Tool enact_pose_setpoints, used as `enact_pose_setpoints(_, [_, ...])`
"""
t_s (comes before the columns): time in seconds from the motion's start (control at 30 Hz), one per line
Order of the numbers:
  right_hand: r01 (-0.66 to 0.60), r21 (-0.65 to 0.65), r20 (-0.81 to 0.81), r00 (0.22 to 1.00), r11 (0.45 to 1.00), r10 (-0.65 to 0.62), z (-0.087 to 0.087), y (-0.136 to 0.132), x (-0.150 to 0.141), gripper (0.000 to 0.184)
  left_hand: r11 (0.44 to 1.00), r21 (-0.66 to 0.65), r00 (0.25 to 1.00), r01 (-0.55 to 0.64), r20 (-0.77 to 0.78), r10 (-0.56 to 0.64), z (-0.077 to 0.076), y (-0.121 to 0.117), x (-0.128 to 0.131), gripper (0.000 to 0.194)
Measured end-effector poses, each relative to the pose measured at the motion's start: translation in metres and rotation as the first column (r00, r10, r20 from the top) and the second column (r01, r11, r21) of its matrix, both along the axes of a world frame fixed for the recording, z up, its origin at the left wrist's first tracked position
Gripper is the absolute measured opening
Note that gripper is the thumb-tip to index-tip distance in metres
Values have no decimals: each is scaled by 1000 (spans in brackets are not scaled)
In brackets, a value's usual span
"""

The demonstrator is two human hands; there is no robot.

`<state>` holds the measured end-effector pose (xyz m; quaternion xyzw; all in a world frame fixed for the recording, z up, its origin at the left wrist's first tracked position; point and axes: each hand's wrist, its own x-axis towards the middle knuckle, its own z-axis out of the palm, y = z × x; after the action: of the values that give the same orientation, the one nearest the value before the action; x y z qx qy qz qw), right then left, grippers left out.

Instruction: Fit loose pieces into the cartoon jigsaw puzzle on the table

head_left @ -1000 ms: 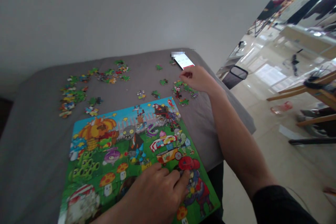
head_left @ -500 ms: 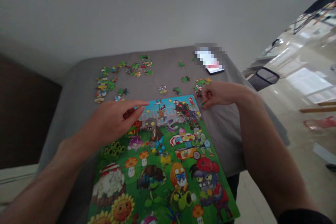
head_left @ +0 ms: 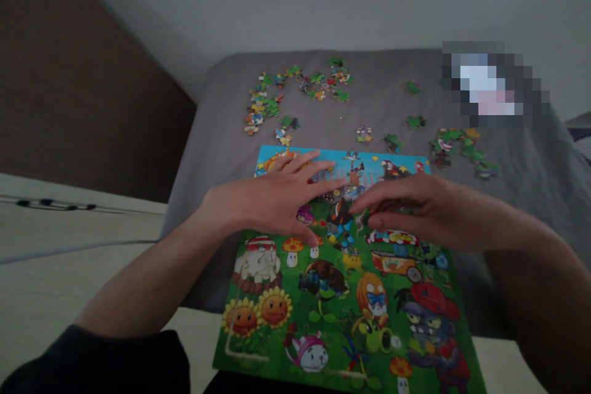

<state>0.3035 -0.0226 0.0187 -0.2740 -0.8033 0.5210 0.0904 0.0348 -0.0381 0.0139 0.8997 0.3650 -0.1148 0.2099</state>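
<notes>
A colourful cartoon jigsaw puzzle (head_left: 341, 283) lies on a grey-covered table (head_left: 212, 154), its near edge past the table's front. My left hand (head_left: 281, 197) lies flat on the puzzle's upper left part, fingers stretched out. My right hand (head_left: 410, 209) hovers over the puzzle's upper middle, fingers extended leftward and close together, fingertips almost meeting the left hand's. Whether a piece is under them does not show.
Loose puzzle pieces (head_left: 295, 89) are scattered at the table's far left, with more pieces (head_left: 457, 148) at the right. A blurred-out phone (head_left: 489, 86) lies at the far right corner. A dark wall panel (head_left: 78, 74) stands to the left.
The view swung left. My right hand came from the loose pieces at the right onto the puzzle. My left hand shifted right and flattened on the puzzle's top.
</notes>
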Motion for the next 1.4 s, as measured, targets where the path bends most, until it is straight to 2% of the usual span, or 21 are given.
enact_pose_setpoints(0.1, [-93, 20, -19, 995, 995, 93, -1, -14, -19, 19, 1000, -18, 1000, 0, -1, 0, 2, -1, -2, 101])
enact_pose_setpoints(0.3, [-126, -12, -56, 991, 992, 125, -4, -31, -37, 17, 999, -33, 999, 11, 51, -9, -2, -2, -7, 107])
enact_pose_setpoints(0.43, [-148, -31, 13, 989, 989, 148, -6, -31, -37, 16, 1000, -14, 998, 20, 54, -19, -7, -1, -10, 106])
enact_pose_setpoints(0.57, [-216, -73, 72, 972, 974, 222, -6, -25, -34, 16, 999, 13, 996, 29, 85, -30, -4, -3, -9, 99])
enact_pose_setpoints(0.67, [-248, -146, 70, 963, 958, 260, -4, -20, -28, 15, 997, 48, 990, 62, 126, -68, -1, -9, 1, 93])
enact_pose_setpoints(0.73, [-257, -208, 56, 960, 944, 274, -2, -15, -22, 16, 994, 57, 987, 91, 131, -98, -1, -16, 12, 97])
enact_pose_setpoints(0.83, [-241, -282, 51, 963, 929, 265, -1, -8, -12, 18, 989, 63, 981, 134, 134, -141, -6, -26, 28, 100])
enact_pose_setpoints(0.93, [-183, -288, 54, 977, 940, 207, -2, -1, -5, 19, 986, 61, 976, 154, 147, -162, -12, -32, 36, 95])
enact_pose_setpoints(1.4, [-190, -245, 44, 978, 951, 206, -2, 2, -1, 13, 984, 101, 974, 149, 157, -164, -16, -27, 35, 84])
